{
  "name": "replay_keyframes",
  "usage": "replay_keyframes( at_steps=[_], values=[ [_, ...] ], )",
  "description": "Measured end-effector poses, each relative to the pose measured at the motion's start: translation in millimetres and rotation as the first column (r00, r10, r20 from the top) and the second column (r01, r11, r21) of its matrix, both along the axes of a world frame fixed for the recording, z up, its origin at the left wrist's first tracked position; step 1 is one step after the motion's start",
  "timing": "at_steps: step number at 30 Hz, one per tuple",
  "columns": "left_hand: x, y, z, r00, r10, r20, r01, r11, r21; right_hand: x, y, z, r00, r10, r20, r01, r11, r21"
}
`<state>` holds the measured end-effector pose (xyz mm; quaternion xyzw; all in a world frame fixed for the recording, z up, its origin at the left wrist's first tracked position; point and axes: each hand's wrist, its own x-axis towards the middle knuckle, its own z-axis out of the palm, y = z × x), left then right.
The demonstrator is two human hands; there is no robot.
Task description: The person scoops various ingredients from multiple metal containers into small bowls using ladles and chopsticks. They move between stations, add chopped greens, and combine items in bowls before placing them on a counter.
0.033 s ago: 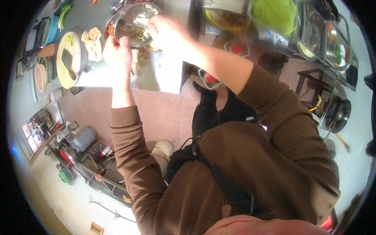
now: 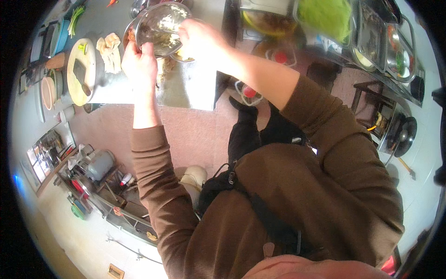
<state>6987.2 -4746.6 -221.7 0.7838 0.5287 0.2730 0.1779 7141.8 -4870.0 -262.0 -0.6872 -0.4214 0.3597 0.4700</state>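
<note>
Above the counter at the upper left, a shiny metal bowl (image 2: 157, 41) is tilted, with white and pale chopped bits stuck to its inside. My left hand (image 2: 141, 60) is closed on its near-left rim. At the bowl's right side my right hand (image 2: 199, 38) is closed, its fingertips at the inside wall. A thin metal tool, perhaps a spoon, seems to run from those fingers into the bowl, but its shape is blurred. Beneath the tilted bowl another metal bowl (image 2: 127, 38) shows at the left, with reddish-brown food in it. A dish of yellowish food (image 2: 185, 55) peeks out below my right hand.
Left on the counter lie a round cutting board (image 2: 73, 88) with a cleaver (image 2: 80, 73), a crumpled beige cloth (image 2: 109, 52) and green onions (image 2: 75, 19). A tray of green food (image 2: 324, 21) stands at the upper right. Red-capped jugs (image 2: 249, 92) are on the floor beside the counter.
My right hand has shifted very slightly at the bowl's side, and the pale bits inside look a little differently spread. My left hand keeps its place on the rim.
</note>
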Motion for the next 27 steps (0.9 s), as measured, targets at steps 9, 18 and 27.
replay_keyframes(
  at_steps=[9,18,27],
  values=[
    [16,-12,14,1.0,0.018,0.001,-0.017,0.998,-0.06,12,11,10,0.96,0.013,0.279,0.002,0.999,-0.054],
    [2,-21,-6,0.99,-0.085,-0.109,0.097,0.989,0.109,7,0,-18,0.99,-0.111,-0.089,0.103,0.991,-0.087],
    [2,-20,-21,0.942,-0.213,-0.26,0.277,0.93,0.241,5,-1,-54,1.0,0.013,0.027,-0.013,1.0,-0.007]
  ],
)
